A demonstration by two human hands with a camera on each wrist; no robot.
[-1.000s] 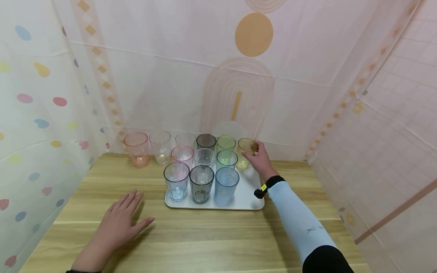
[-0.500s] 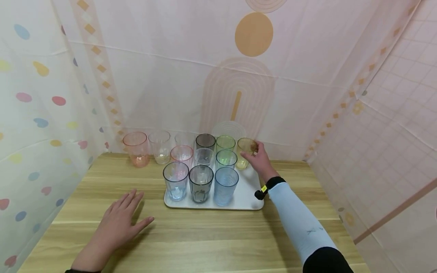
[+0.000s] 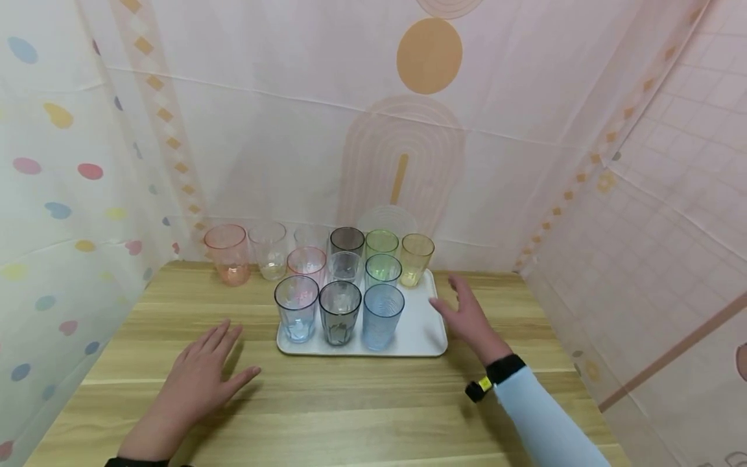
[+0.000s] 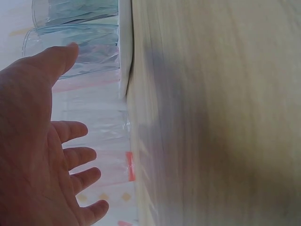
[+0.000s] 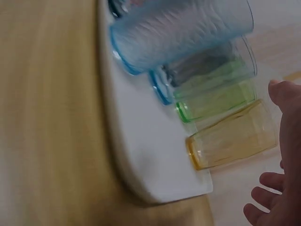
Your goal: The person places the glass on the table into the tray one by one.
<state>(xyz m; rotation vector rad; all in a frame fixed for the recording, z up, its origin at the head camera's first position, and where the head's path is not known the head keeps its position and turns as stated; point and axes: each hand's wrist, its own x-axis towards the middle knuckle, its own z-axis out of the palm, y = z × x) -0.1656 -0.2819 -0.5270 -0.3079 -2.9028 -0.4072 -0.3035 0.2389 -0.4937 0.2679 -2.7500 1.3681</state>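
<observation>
A yellow drinking glass [image 3: 416, 259] stands upright at the back right corner of the white tray [image 3: 423, 337]. My right hand [image 3: 469, 318] hovers in front and to the right of it, fingers apart and touching nothing. In the right wrist view, that hand's thumb and fingers [image 5: 268, 195] are spread near the yellow glass, with a gap between. On the tray's front row stand a pale blue glass [image 3: 299, 318], a grey glass [image 3: 340, 318] and a blue glass [image 3: 382, 318]. My left hand [image 3: 201, 373] is held flat, fingers straight, over the table left of the tray.
Behind the front row are a pink-rimmed glass [image 3: 307, 259], a blue-rimmed greenish glass [image 3: 383, 267], a dark glass [image 3: 347, 239], a green glass [image 3: 382, 240] and clear ones. An orange-pink glass [image 3: 227, 256] and a clear glass [image 3: 270, 253] stand on the wooden table [image 3: 327, 408]. Curtains enclose it.
My right hand has let go of the yellow glass and drawn back toward the front right. That glass stays at the tray's back corner. My left hand has kept its place.
</observation>
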